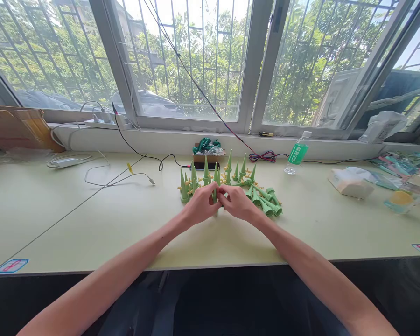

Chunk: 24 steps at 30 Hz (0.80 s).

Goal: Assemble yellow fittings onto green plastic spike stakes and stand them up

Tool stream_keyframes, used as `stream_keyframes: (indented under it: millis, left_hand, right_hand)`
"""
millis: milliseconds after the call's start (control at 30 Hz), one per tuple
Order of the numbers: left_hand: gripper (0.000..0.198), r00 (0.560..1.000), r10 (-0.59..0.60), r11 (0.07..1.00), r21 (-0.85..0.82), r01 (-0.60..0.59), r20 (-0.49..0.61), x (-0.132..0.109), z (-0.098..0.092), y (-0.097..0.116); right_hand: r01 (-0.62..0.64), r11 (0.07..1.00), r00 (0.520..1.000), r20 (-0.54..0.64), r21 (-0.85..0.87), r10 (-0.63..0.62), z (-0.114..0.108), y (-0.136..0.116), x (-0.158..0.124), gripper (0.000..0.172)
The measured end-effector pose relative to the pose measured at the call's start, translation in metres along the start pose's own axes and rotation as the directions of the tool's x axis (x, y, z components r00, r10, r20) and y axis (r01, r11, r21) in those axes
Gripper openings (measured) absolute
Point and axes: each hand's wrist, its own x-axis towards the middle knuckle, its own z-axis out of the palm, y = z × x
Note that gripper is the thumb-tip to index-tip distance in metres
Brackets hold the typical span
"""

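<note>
Both hands meet at the middle of the desk (91, 219), just in front of the pile. The left hand (201, 205) and right hand (238, 203) are curled, fingertips pressed together on one green cone (215, 193) held upright between them. How the fingers grip it is partly hidden. Behind them, toward the back edge, upright cones (206, 170) stand on their wide ends, with small yellow pieces among them; these look finished. To the right, lying cones (268, 200) rest on their sides, seemingly left to handle, so the work seems past halfway. The cones are slim, pale green plastic, pointed, with open round mouths. A bottle (297, 154) stands near the back edge.
</note>
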Motion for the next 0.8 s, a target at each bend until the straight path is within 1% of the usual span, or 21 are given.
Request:
stream_keyframes:
  millis: [333,500,600,800]
  left_hand:
    - [0.011,1.000,-0.027,0.999,-0.046,0.027,-0.013,0.0014,-0.0006,0.0014]
    - [0.012,0.999,-0.043,0.996,-0.076,0.040,-0.033,0.0013,0.0010,0.0012]
    - [0.015,0.997,-0.069,0.991,-0.118,0.065,-0.037,0.0011,0.0015,0.0016]
    - [0.020,0.988,-0.152,0.958,-0.253,0.137,-0.041,0.0023,0.0005,0.0001]
  right_hand:
    - [-0.032,0.998,0.999,0.016,0.048,0.032,-0.0019,-0.0019,-0.0001,0.016]
    - [-0.060,0.993,0.998,0.005,0.098,0.060,-0.0013,-0.0001,-0.0001,0.018]
    - [-0.078,0.985,0.997,-0.003,0.154,0.079,0.0002,0.0025,-0.0004,0.020]
    - [-0.106,0.958,0.993,-0.022,0.265,0.116,0.0022,0.0042,-0.0007,0.024]
